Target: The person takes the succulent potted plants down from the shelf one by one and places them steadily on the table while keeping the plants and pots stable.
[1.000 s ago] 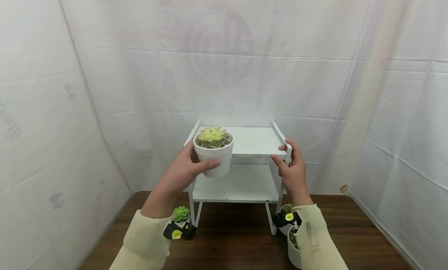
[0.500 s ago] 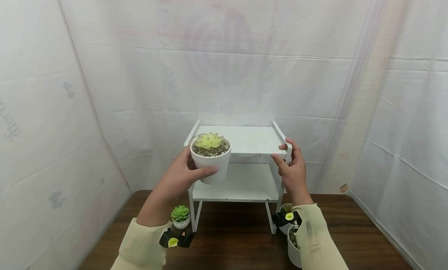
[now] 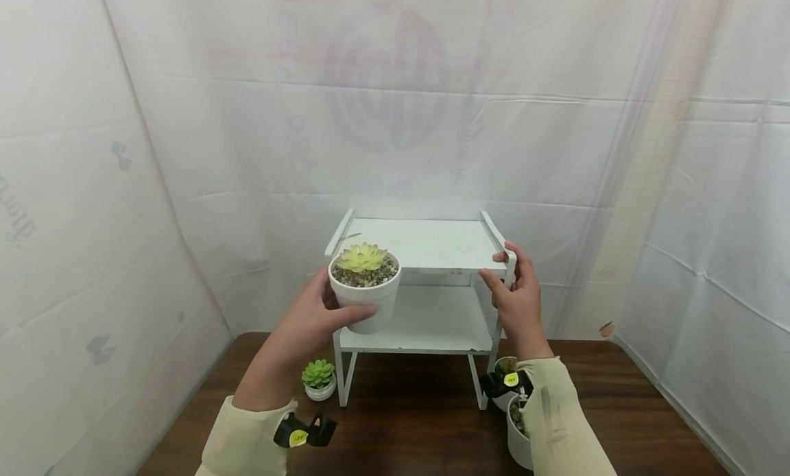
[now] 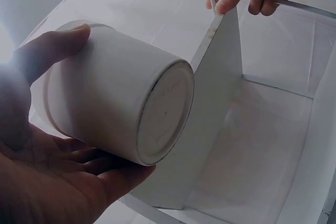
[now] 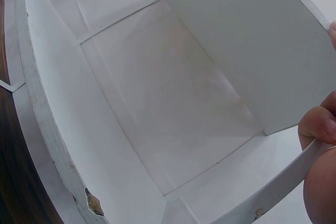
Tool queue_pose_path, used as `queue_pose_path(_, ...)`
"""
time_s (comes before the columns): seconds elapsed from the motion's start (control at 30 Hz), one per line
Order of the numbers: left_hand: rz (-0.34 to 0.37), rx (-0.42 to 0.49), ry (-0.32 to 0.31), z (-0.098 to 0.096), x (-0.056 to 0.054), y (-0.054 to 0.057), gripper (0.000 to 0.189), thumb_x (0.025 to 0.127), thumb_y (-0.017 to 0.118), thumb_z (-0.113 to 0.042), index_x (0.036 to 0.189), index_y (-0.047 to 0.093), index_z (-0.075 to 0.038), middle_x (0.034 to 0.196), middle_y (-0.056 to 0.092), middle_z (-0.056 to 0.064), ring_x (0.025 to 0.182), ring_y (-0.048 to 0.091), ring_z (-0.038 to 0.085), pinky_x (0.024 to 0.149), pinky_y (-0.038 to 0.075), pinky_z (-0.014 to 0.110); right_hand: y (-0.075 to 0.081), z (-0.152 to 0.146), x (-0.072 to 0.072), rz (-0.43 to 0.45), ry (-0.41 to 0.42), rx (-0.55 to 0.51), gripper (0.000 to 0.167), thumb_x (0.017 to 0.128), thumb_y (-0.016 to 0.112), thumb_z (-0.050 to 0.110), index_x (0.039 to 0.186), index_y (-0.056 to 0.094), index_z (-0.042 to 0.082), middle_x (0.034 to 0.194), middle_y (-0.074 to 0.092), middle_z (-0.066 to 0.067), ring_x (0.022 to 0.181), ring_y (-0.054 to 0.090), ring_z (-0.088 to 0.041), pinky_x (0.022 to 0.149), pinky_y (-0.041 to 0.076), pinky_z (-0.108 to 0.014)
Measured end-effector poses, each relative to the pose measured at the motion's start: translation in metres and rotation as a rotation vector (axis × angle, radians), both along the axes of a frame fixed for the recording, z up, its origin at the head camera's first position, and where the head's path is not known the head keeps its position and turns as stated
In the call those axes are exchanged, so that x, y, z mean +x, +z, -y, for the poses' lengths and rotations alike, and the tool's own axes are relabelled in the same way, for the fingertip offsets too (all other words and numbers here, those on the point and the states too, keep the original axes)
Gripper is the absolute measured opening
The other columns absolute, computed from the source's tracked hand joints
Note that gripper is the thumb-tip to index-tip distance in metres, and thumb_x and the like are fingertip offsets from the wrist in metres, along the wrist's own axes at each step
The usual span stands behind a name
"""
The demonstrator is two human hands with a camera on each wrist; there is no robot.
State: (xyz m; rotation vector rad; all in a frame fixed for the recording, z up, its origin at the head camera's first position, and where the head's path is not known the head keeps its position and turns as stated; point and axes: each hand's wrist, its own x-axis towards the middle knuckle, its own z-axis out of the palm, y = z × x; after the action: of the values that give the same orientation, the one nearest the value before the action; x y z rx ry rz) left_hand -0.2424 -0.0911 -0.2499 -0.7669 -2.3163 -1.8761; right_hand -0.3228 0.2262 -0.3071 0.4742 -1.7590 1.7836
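In the head view my left hand (image 3: 311, 322) grips a white pot (image 3: 367, 301) by its side, thumb across the front. A yellow-green succulent (image 3: 363, 258) grows from gravel in the pot. The pot is in the air before the left part of a white two-tier shelf (image 3: 432, 243). Its bare underside faces the left wrist camera, which shows the pot (image 4: 113, 93) lying in the curved fingers. At the shelf's front right corner my right hand (image 3: 520, 304) holds the frame, thumb and fingers around the upright. The right wrist view shows part of that hand (image 5: 319, 129) on the frame.
A small green succulent (image 3: 317, 378) in a white pot stands on the brown table (image 3: 407, 442) by the shelf's left leg. Near the right leg are two white pots, the nearer pot (image 3: 518, 438) partly behind my sleeve. White sheeting (image 3: 395, 119) encloses the back and sides.
My left hand has drawn the potted succulent down, slightly left and towards me, away from the top board. My right hand stays on the shelf's corner.
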Motion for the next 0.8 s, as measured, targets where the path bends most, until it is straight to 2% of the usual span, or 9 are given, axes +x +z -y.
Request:
queue_pose_path(0.5,0.007,-0.041,0.029,0.008,0.003,-0.013,0.078,0.083,0.077,-0.018,0.146,0.032,-0.020,0.138,0.052,0.009,0.126,0.052,0.029,0.099,0.047,0.043,-0.001,-0.001,0.000,-0.001,0.011,-0.012,0.062,0.090,0.068,0.009,0.144,0.040,0.019,0.119,0.050,0.008,0.042,0.027,-0.004,0.043,0.029,-0.018)
queue_pose_path(0.67,0.053,-0.031,0.052,0.012,0.007,-0.017,0.081,0.082,0.079,-0.019,0.147,0.030,-0.023,0.139,0.050,0.008,0.127,0.051,0.030,0.098,0.048,0.042,-0.002,-0.001,-0.001,0.004,0.008,-0.013,0.062,0.090,0.068,0.010,0.145,0.039,0.019,0.119,0.050,0.008,0.042,0.027,-0.005,0.043,0.029,-0.018)
queue_pose_path(0.8,0.072,-0.010,0.052,0.015,0.009,-0.021,0.083,0.082,0.078,-0.018,0.148,0.028,-0.021,0.140,0.048,0.010,0.128,0.049,0.031,0.097,0.048,0.040,-0.002,-0.001,-0.001,0.006,0.004,-0.010,0.062,0.091,0.068,0.010,0.144,0.039,0.019,0.119,0.050,0.007,0.043,0.027,-0.004,0.044,0.029,-0.018)
